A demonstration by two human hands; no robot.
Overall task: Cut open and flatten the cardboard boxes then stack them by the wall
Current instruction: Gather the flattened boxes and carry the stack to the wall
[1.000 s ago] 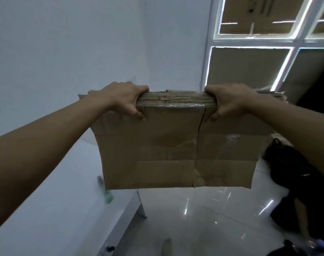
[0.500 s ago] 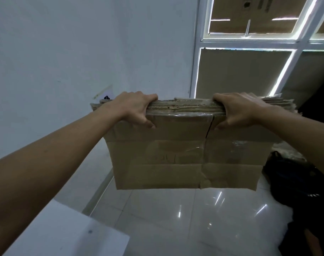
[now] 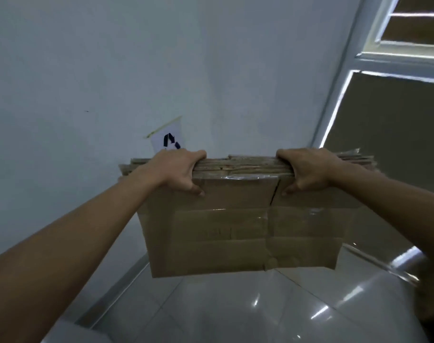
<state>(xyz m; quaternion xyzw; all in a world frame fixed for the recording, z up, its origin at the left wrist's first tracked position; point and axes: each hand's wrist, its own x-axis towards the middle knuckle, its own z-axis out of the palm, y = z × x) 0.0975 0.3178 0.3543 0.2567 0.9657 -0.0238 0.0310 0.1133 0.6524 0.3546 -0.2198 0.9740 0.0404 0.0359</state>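
Observation:
A thick stack of flattened brown cardboard boxes (image 3: pixel 243 233) hangs upright in the air in front of me, its layered top edge level with my hands. My left hand (image 3: pixel 179 168) grips the top edge on the left, fingers over the far side and thumb on the near face. On the right, my right hand (image 3: pixel 307 169) grips the same edge the same way. The near face shows clear tape and a short tear between my thumbs. The stack's lower edge hangs above the glossy floor (image 3: pixel 223 310), close to the white wall (image 3: pixel 112 70).
A white paper sign with a black mark (image 3: pixel 167 141) is taped to the wall just behind the stack. A window frame (image 3: pixel 344 78) with cardboard-covered panes rises at the right. The baseboard (image 3: pixel 117 290) runs along the wall's foot. A white surface's corner (image 3: pixel 70 334) shows at bottom left.
I have carried the stack toward the wall and turned left: the window slid right, the paper sign came fully into view, and the dark bags at the right are gone. Both grips are unchanged.

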